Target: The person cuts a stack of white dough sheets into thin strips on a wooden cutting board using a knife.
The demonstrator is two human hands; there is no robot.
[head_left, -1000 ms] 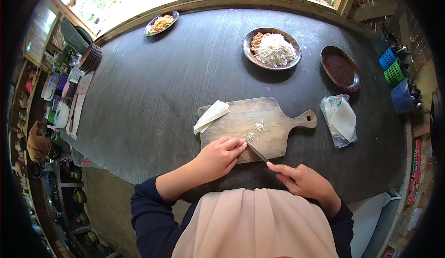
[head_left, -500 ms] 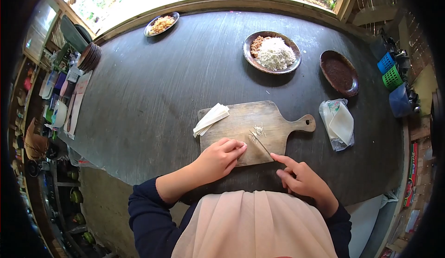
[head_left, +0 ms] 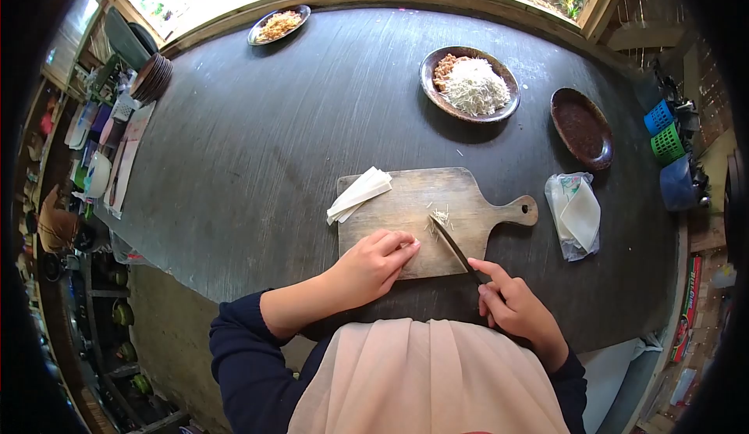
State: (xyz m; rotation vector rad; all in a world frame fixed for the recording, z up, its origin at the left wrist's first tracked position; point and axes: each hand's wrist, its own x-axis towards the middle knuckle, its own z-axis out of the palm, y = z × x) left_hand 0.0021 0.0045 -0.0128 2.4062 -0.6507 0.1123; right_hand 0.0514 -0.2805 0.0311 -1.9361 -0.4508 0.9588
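Observation:
My right hand [head_left: 511, 301] grips a dark knife [head_left: 456, 248], its index finger stretched along the top and the tip over a wooden cutting board [head_left: 460, 188]. Fine white shreds [head_left: 441, 217] lie beside the knife tip. My left hand [head_left: 381, 261] presses down on the board just left of the blade, fingers bunched together; what lies under them is mostly hidden. At the board's upper left corner rests a stack of flat white strips [head_left: 360, 194].
Beyond the board stands a plate [head_left: 511, 110] of white shreds and brown bits. An oval brown dish [head_left: 581, 129] and a plastic packet of white sheets [head_left: 576, 219] lie to the right. Another plate [head_left: 253, 40] of food sits far left, near stacked brown dishes [head_left: 152, 79].
The knife has turned so its broad dark side shows, and my right hand has shifted slightly right. My left hand stays nearly in place. The view has tilted a little.

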